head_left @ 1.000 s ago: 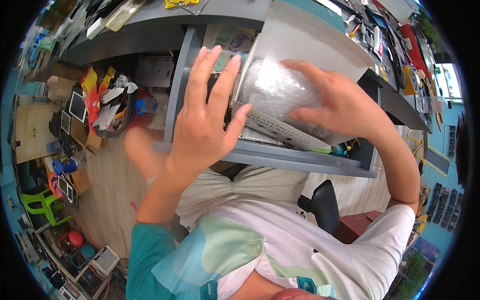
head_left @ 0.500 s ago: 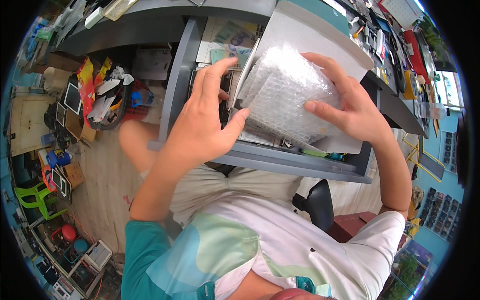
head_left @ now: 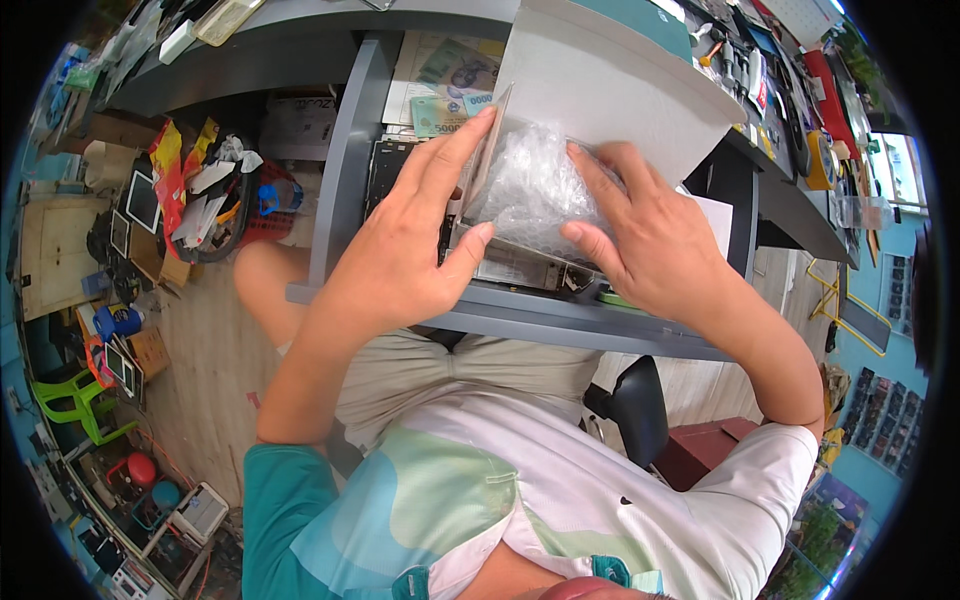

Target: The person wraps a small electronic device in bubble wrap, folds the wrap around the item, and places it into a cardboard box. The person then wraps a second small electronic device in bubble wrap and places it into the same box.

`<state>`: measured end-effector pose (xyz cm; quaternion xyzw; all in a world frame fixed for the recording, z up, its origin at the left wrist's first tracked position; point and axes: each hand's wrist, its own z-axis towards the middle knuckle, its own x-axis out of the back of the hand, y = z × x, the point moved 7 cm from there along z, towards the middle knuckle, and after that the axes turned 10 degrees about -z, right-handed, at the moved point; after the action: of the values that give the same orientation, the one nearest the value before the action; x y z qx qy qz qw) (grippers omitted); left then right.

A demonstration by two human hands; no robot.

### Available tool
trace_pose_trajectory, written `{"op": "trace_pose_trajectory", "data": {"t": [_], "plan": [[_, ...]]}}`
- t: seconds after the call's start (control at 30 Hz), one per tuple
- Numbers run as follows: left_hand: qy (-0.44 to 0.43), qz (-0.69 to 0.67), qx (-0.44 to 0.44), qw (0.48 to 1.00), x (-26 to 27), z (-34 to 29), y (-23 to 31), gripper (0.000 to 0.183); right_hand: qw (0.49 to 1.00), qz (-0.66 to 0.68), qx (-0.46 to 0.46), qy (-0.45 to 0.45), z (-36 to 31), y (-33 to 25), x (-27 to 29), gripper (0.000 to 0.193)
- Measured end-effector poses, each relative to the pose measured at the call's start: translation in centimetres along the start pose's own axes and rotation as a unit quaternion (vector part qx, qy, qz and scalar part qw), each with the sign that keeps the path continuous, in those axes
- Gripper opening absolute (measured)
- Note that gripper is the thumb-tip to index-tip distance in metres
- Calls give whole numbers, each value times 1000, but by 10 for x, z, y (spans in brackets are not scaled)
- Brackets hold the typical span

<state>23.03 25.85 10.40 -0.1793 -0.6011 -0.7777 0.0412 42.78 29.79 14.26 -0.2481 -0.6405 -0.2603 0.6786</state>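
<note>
A white cardboard box (head_left: 615, 85) with its lid raised rests over the pulled-out drawer (head_left: 345, 180). Clear bubble wrap (head_left: 530, 185), bundled around something I cannot make out, sits inside the box. My right hand (head_left: 655, 225) presses over the bundle's right part, fingers curved on its far side and thumb on its near side. At the box's left side is my left hand (head_left: 395, 245), its fingers stretched out and its thumb apart. Its fingertips touch the left flap, and the thumb is by the near corner.
Banknotes (head_left: 440, 115) and dark flat parts lie in the drawer left of the box. Tools (head_left: 740, 75) crowd the desk at the far right. A filled waste bin (head_left: 215, 200) stands on the floor to the left. Beside my legs is a black armrest (head_left: 640, 410).
The bubble-wrapped bundle has moved left and down into the box, with my right hand following it leftward. My left fingertips now meet the box's left flap.
</note>
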Motion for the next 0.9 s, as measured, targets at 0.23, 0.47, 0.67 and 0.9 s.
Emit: {"op": "trace_pose_trajectory", "data": {"t": [0.23, 0.47, 0.67, 0.9], "plan": [[-6, -8, 13, 1000, -1, 1, 0, 85, 992, -30, 46, 113, 14, -13, 1, 47], [-7, -9, 12, 1000, 0, 2, -1, 83, 990, 48, 45, 123, 24, -19, -6, 44], [-7, -14, 13, 1000, -1, 2, -2, 81, 994, 92, 0, 63, 35, -16, -19, 50], [1, 5, 6, 1000, -1, 2, 0, 79, 987, 53, 1, 151, 33, -21, -20, 56]]}}
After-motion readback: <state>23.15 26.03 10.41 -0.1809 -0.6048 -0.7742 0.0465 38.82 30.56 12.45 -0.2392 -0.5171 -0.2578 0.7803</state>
